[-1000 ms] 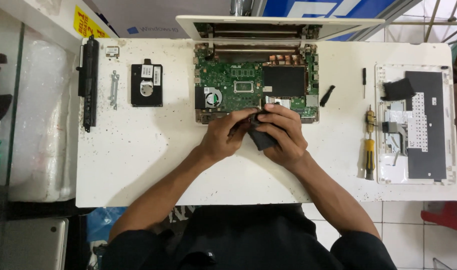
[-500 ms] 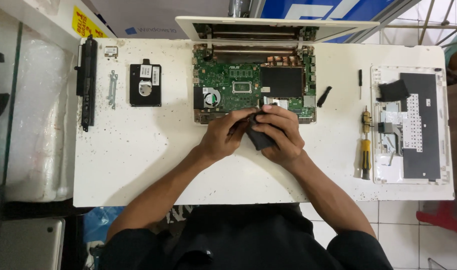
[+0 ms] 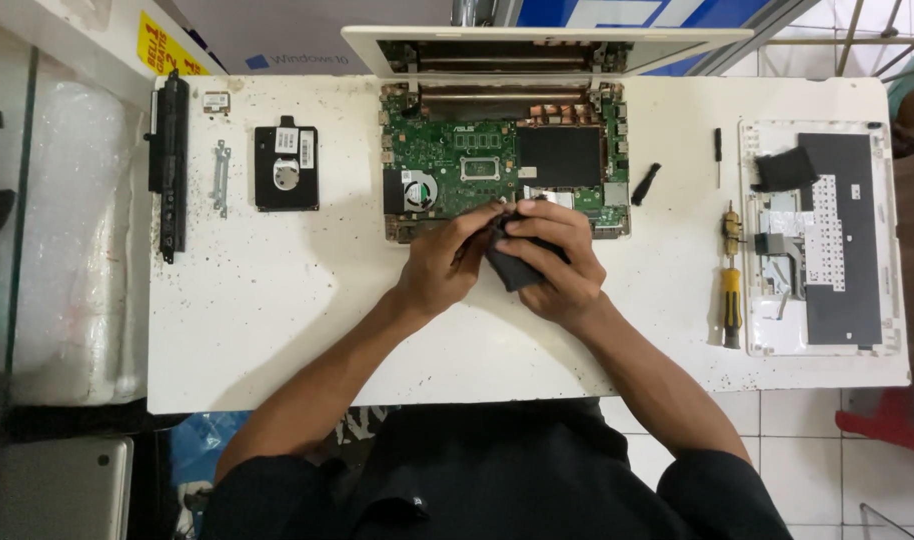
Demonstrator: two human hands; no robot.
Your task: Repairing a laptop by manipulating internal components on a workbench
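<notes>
- Scanning left to right: long black battery [image 3: 168, 165] lies along the table's [image 3: 277, 320] left edge; a small metal bracket [image 3: 221, 178] and a black drive [image 3: 286, 168] sit just beside it, all well apart from the hands.
- Opened laptop [image 3: 507, 160] sits at top centre, green board [image 3: 452, 165] and fan [image 3: 420, 190] exposed, lid tilted back behind it.
- Left hand [image 3: 445, 265] rests at the laptop's front edge; fingers curled, tips pinching the near corner of a small black part [image 3: 512, 265].
- Right hand [image 3: 555, 265] wraps the same part from the other side; fingers bent over its top, thumb under. Both hands are closed on it, neither loose.
- Black part is held just above the table, touching or nearly touching the laptop's front lip; cannot tell which. What kind of part it is cannot be told either.
- Judgement on handling: keep the part low and close to the table so a slip costs little; support it with the right hand and let the left fingertips do the fine work.
- Judgement: grip by the edges, no bending force; keep knuckles off the bare board and fan.
- Right of the laptop: a short black tool [image 3: 645, 183], a thin black driver [image 3: 718, 150], and a yellow screwdriver [image 3: 730, 300], near but untouched.
- Far right: keyboard cover [image 3: 822, 240] lies face down, well apart.
</notes>
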